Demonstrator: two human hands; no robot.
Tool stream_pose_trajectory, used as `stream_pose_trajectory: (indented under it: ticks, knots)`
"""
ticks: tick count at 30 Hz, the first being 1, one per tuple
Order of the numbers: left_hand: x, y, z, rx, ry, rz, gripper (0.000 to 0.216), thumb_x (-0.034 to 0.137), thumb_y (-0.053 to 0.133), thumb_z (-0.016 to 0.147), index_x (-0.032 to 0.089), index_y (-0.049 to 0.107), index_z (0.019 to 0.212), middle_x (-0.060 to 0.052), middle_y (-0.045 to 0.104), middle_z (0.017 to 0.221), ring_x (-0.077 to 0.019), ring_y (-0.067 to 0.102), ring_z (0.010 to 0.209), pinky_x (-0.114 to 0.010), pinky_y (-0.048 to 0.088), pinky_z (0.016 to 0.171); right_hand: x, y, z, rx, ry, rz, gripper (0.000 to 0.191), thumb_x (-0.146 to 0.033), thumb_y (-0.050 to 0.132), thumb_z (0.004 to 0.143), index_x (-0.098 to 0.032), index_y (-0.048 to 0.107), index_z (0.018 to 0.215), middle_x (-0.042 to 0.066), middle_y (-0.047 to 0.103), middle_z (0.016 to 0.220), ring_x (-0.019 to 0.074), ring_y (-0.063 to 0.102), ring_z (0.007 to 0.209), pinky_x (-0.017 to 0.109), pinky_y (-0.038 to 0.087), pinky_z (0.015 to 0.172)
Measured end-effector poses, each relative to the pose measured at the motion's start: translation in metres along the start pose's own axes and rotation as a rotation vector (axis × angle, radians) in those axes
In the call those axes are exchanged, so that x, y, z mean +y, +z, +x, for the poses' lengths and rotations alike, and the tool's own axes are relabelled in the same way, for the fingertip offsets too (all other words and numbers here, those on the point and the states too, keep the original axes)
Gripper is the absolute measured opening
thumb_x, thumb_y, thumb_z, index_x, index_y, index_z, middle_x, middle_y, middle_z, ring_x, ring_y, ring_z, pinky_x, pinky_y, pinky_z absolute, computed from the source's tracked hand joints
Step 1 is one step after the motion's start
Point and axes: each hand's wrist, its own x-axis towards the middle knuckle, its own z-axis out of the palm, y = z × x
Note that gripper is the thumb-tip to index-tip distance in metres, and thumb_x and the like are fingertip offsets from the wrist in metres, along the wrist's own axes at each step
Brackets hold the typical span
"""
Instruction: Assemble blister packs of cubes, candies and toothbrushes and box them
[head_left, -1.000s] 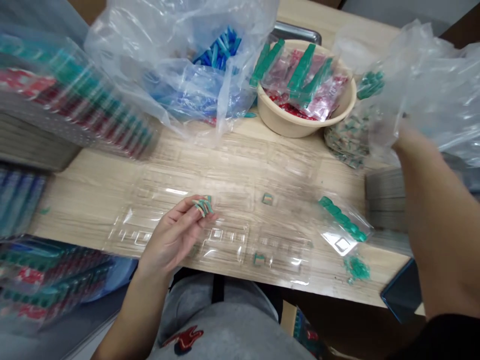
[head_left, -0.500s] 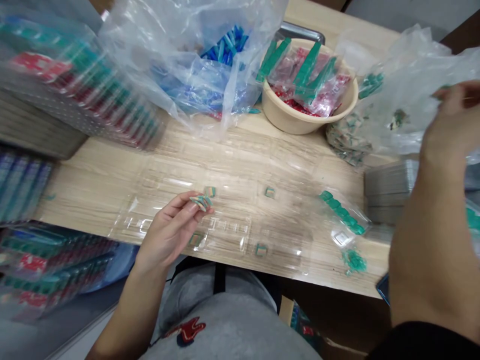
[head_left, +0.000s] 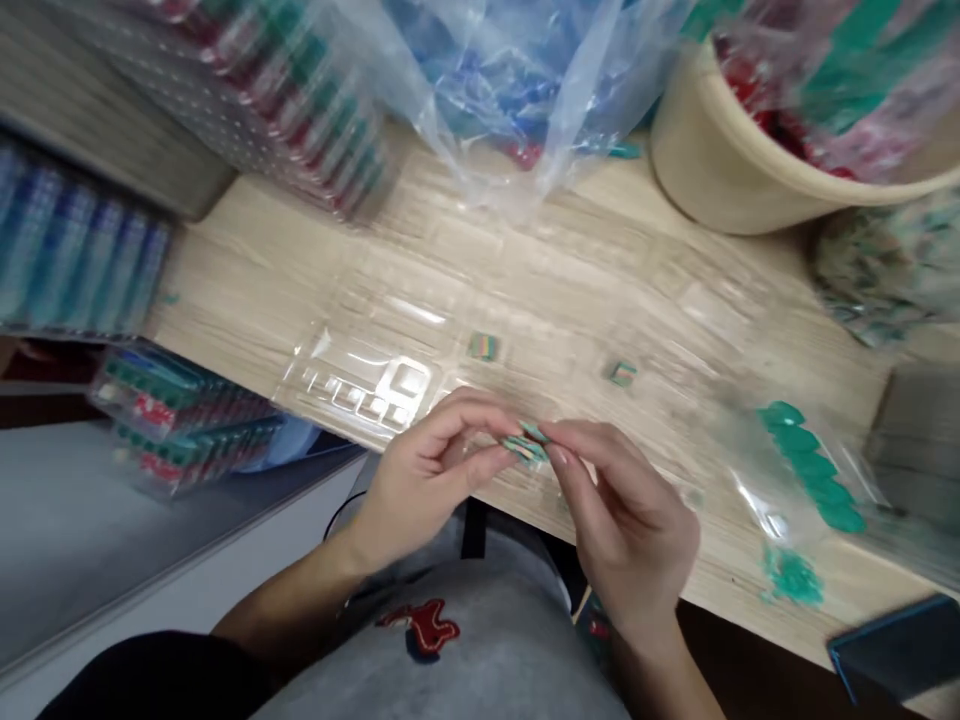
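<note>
My left hand (head_left: pixel 424 480) pinches several small flat green-and-peach pieces (head_left: pixel 523 450) between thumb and fingers. Thumb and forefinger of my right hand (head_left: pixel 630 525) close on the right end of the same little stack, so the two hands meet above the table's front edge. Under and beyond them lie clear moulded plastic trays (head_left: pixel 409 312). In their small square hollows sit a striped green-and-peach piece (head_left: pixel 484 347) and another striped piece (head_left: pixel 622 373). My hands hide part of the trays' near side.
At the back stand an open plastic bag (head_left: pixel 495 90) of blue pieces and a cream tub (head_left: pixel 697 150). Filled clear packs (head_left: pixel 307 110) are stacked at the left. On the right are a row of green discs (head_left: pixel 810 465), green scraps (head_left: pixel 793 575) and a dark phone-like object (head_left: pixel 896 640).
My right hand has come from the bag at the far right to meet my left hand at the pieces. The camera view has shifted closer to the table.
</note>
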Motion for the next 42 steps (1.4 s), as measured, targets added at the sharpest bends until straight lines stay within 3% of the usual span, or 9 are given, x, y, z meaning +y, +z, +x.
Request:
stream_pose_trajectory:
  ticks: [8,16,19,23,26,29,36,38,42]
  knots:
    - [-0.014,-0.029,-0.033,-0.102,-0.046,0.185,0.019,0.011,0.06,0.09,0.024,0.063,0.104,-0.007,0.067,0.108,-0.0155,0.065,0.103,-0.028,0.056,0.09,0.007,0.017,-0.014,-0.259,0.008,-0.036,0.037,-0.002,0.055,0.086,-0.024,0.066,0.114,0.004,0.072,0.098,0.0137,0.07,0.089,0.023,0.06,0.073]
    - [-0.014,-0.049,-0.05,-0.034,-0.243,0.172,0.02,0.015,0.062,0.089,0.024,0.063,0.107,-0.003,0.069,0.097,-0.0141,0.066,0.092,-0.024,0.054,0.083,0.018,0.037,-0.01,-0.402,-0.063,-0.045,0.023,-0.009,0.059,0.088,-0.018,0.062,0.109,0.003,0.071,0.094,0.0099,0.069,0.086,0.017,0.058,0.075]
    - [-0.013,-0.077,-0.047,0.131,-0.36,0.188,0.012,0.02,0.063,0.088,0.023,0.064,0.099,-0.002,0.068,0.092,-0.0139,0.065,0.086,-0.025,0.053,0.079,0.022,0.038,-0.01,-0.434,-0.045,-0.137,0.025,-0.013,0.057,0.091,-0.019,0.06,0.115,0.003,0.069,0.1,0.0098,0.067,0.095,0.018,0.056,0.084]
    - [-0.016,-0.134,-0.037,0.414,-0.429,0.325,0.013,0.026,0.067,0.084,0.023,0.062,0.097,0.0,0.065,0.088,-0.0132,0.061,0.08,-0.027,0.05,0.077,0.023,0.035,-0.012,-0.302,0.09,-0.229,0.027,-0.014,0.059,0.091,-0.02,0.061,0.118,0.003,0.067,0.106,0.0101,0.064,0.1,0.02,0.051,0.091]
    - [-0.022,-0.166,-0.033,0.413,-0.474,0.429,0.017,0.03,0.067,0.082,0.021,0.061,0.095,-0.001,0.063,0.089,-0.0139,0.059,0.08,-0.029,0.048,0.077,0.021,0.034,-0.012,-0.231,0.127,-0.279,0.029,-0.013,0.061,0.09,-0.021,0.063,0.117,0.002,0.067,0.108,0.0105,0.063,0.1,0.022,0.049,0.093]
    - [-0.027,-0.179,-0.03,0.343,-0.523,0.524,0.018,0.033,0.065,0.082,0.021,0.062,0.095,-0.001,0.063,0.09,-0.0146,0.058,0.08,-0.03,0.046,0.076,0.023,0.033,-0.013,-0.224,0.106,-0.314,0.028,-0.013,0.062,0.09,-0.02,0.063,0.117,0.002,0.067,0.107,0.0104,0.063,0.099,0.022,0.049,0.093]
    - [-0.014,-0.186,-0.021,0.433,-0.433,0.41,0.014,0.022,0.068,0.076,0.02,0.062,0.089,0.003,0.064,0.079,-0.0114,0.058,0.072,-0.026,0.046,0.069,0.028,0.038,-0.014,-0.235,0.003,-0.391,0.03,-0.011,0.061,0.089,-0.018,0.061,0.118,0.004,0.068,0.106,0.0105,0.064,0.1,0.021,0.05,0.091]
    - [-0.011,-0.171,-0.015,0.394,-0.39,0.344,0.015,0.021,0.068,0.077,0.021,0.062,0.09,0.003,0.065,0.082,-0.0109,0.059,0.073,-0.025,0.047,0.069,0.027,0.039,-0.012,-0.245,-0.023,-0.4,0.029,-0.01,0.06,0.09,-0.017,0.061,0.118,0.004,0.068,0.105,0.0104,0.064,0.098,0.021,0.051,0.088]
    - [-0.016,-0.118,-0.001,0.135,-0.334,0.417,0.012,0.016,0.065,0.084,0.021,0.063,0.095,0.002,0.067,0.09,-0.0134,0.061,0.081,-0.03,0.047,0.078,0.022,0.04,-0.008,-0.258,-0.049,-0.442,0.03,-0.009,0.059,0.09,-0.016,0.06,0.12,0.005,0.068,0.107,0.0108,0.065,0.099,0.021,0.053,0.086]
